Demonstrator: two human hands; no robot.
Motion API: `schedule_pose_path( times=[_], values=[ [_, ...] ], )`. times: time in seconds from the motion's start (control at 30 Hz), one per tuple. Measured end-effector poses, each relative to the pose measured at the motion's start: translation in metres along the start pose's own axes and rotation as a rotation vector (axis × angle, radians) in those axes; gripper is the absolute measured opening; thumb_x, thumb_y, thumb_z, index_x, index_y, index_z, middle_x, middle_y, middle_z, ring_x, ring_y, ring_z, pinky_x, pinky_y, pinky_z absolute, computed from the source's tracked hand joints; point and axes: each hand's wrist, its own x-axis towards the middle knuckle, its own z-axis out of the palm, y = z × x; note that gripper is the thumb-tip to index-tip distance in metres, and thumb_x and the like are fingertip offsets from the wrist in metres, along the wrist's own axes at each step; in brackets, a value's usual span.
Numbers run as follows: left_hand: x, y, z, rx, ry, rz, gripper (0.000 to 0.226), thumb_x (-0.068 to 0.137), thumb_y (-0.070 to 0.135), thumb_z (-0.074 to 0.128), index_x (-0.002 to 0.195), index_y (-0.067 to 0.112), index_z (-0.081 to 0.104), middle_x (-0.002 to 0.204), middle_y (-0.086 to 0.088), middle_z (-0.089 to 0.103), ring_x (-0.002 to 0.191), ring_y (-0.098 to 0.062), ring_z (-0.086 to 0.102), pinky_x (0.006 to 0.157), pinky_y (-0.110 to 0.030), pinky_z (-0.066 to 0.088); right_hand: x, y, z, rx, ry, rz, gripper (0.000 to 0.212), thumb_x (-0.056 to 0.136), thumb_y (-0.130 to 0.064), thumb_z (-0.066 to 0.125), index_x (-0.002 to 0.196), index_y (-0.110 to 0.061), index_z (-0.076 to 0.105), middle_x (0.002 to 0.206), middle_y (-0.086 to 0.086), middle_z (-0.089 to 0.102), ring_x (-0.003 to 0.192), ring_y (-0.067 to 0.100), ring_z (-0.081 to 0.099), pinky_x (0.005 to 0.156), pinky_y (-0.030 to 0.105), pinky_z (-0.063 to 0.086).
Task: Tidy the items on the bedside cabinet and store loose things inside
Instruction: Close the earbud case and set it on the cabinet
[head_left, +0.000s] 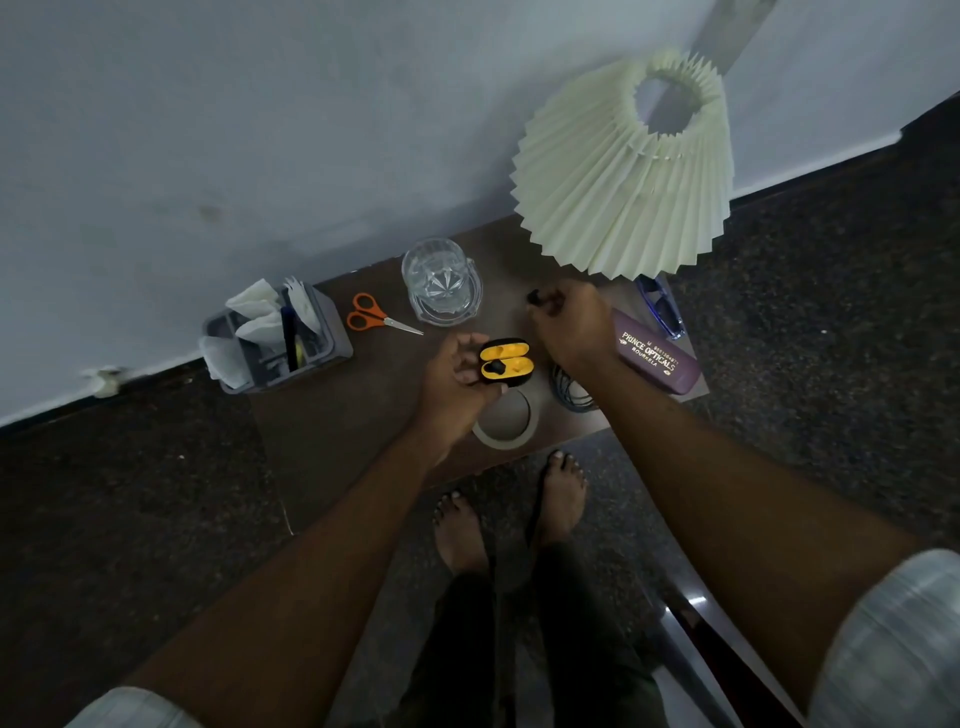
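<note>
My left hand holds an open earbud case, black outside and yellow inside, above the brown bedside cabinet. One black earbud sits in the case's near socket. My right hand pinches a second small black earbud just past the case, near the glass mug. On the cabinet top lie orange-handled scissors, a clear glass mug, a roll of tape, a coiled cable, a purple spectacle case and blue-framed glasses.
A grey organiser with tissues and pens stands at the cabinet's left end. A pleated cream lampshade overhangs the back right corner. The wall runs behind. My bare feet stand on dark speckled floor before the cabinet.
</note>
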Motion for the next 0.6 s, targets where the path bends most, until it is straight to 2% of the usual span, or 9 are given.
schedule_pose_path(
  times=[0.23, 0.47, 0.6],
  values=[
    [0.007, -0.006, -0.004, 0.004, 0.007, -0.02, 0.055, 0.073, -0.02, 0.071, 0.115, 0.01, 0.054, 0.099, -0.001, 0.068, 0.084, -0.004, 0.069, 0.073, -0.02, 0.057, 0.014, 0.002, 0.012, -0.13, 0.007, -0.035, 0.017, 0.08, -0.022, 0.069, 0.091, -0.009, 0.073, 0.086, 0.007, 0.071, 0.081, 0.025, 0.066, 0.071, 0.035, 0.056],
    [0.014, -0.005, -0.001, -0.007, -0.009, -0.026, 0.055, 0.072, -0.017, 0.074, 0.116, 0.011, 0.054, 0.1, -0.001, 0.069, 0.087, -0.004, 0.069, 0.078, -0.021, 0.058, 0.024, 0.005, 0.021, -0.224, -0.006, -0.007, 0.022, 0.084, -0.026, 0.067, 0.096, -0.007, 0.071, 0.089, 0.012, 0.071, 0.081, 0.029, 0.067, 0.068, 0.038, 0.057],
    [0.016, -0.003, 0.002, -0.007, -0.003, -0.026, 0.059, 0.071, -0.018, 0.073, 0.12, 0.006, 0.053, 0.099, -0.001, 0.068, 0.088, -0.009, 0.069, 0.079, -0.026, 0.057, 0.029, 0.004, 0.023, -0.262, -0.014, -0.019, 0.022, 0.082, -0.024, 0.061, 0.09, -0.008, 0.073, 0.084, 0.012, 0.071, 0.075, 0.03, 0.066, 0.062, 0.031, 0.053]
  ],
)
